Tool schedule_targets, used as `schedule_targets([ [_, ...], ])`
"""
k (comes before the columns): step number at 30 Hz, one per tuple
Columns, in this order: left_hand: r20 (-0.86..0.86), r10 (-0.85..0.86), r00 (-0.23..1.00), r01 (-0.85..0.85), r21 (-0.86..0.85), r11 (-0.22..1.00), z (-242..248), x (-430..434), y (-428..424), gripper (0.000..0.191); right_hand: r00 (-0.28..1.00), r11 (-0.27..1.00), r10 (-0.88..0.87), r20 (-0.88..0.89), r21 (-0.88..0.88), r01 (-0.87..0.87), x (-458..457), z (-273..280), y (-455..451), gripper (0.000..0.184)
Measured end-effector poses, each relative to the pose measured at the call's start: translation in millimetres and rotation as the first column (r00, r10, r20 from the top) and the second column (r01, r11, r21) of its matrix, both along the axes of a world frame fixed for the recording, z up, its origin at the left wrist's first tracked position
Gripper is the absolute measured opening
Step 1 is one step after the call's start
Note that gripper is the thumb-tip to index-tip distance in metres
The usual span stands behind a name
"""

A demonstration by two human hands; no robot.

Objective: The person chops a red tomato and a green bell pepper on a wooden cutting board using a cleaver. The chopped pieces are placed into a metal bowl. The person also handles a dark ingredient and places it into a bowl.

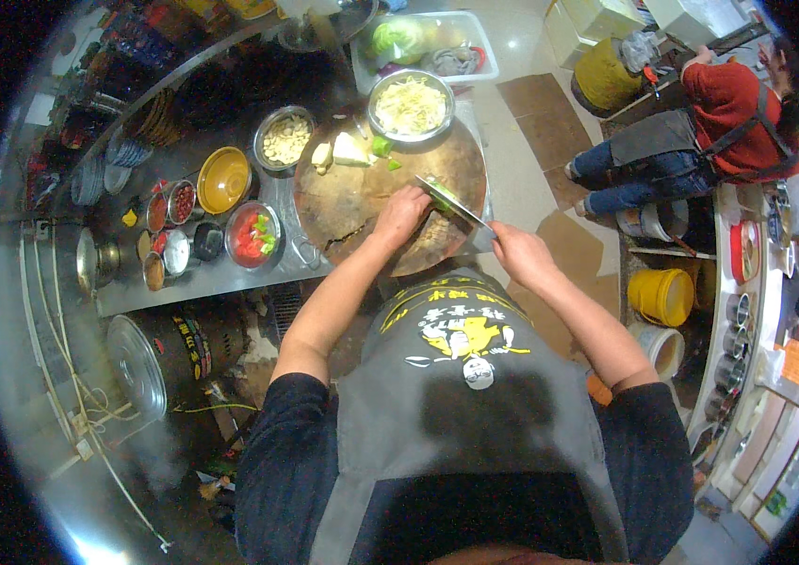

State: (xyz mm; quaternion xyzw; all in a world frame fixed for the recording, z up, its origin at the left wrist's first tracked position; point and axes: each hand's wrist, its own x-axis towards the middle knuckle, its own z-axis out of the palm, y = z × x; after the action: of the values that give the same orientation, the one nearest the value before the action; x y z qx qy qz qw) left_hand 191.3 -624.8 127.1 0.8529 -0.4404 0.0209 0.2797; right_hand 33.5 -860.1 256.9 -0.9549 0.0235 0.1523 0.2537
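My right hand [518, 251] grips the handle of a cleaver [462, 206], whose blade stands on edge over a round wooden chopping block [336, 201]. Close against the blade, my left hand [403, 212] rests on the block with its fingers bent; what lies under the fingertips is hidden. A bit of green vegetable [445, 189] shows along the blade. Farther back on the block are a pale, cream-coloured chunk [351, 150], a smaller pale piece [322, 155] and green pepper pieces [381, 146]. A steel bowl of bean sprouts [410, 106] sits at the block's far edge.
Left of the block stand a bowl of pale slices [286, 139], a bowl of red and green pieces [253, 235], a yellow bowl [223, 180] and several small seasoning containers [177, 251]. A plastic tub [481, 42] holds cabbage. Another person [739, 134] works at the right counter.
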Motion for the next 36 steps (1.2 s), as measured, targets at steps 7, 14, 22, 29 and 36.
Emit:
schedule_targets([
  [7, 0.073, 0.000, 0.997, -0.004, 0.052, 0.999, 4, -2, 1, 0.013, 0.995, 0.999, -0.048, -0.088, 0.015, 0.049, 19, -30, -4, 0.027],
  [14, 0.005, 0.095, 0.995, -0.094, 0.217, 0.972, 32, -39, 25, 0.023, 0.997, 0.991, -0.070, -0.019, 0.113, 0.072, -8, -13, 1, 0.025],
  [22, -0.004, 0.100, 0.995, -0.099, 0.080, 0.992, 28, -50, 32, 0.020, 0.996, 0.999, 0.039, -0.081, -0.034, -0.042, -18, 19, 23, 0.024],
  [29, -0.046, 0.065, 0.997, -0.063, 0.040, 0.997, 20, -49, 36, 0.016, 0.989, 0.995, 0.080, -0.120, -0.054, -0.087, -23, 6, 15, 0.024],
  [36, -0.117, 0.069, 0.991, -0.060, 0.075, 0.995, 17, -49, 40, 0.015, 0.989, 0.998, -0.029, -0.147, 0.054, 0.037, -7, -11, 21, 0.026],
])
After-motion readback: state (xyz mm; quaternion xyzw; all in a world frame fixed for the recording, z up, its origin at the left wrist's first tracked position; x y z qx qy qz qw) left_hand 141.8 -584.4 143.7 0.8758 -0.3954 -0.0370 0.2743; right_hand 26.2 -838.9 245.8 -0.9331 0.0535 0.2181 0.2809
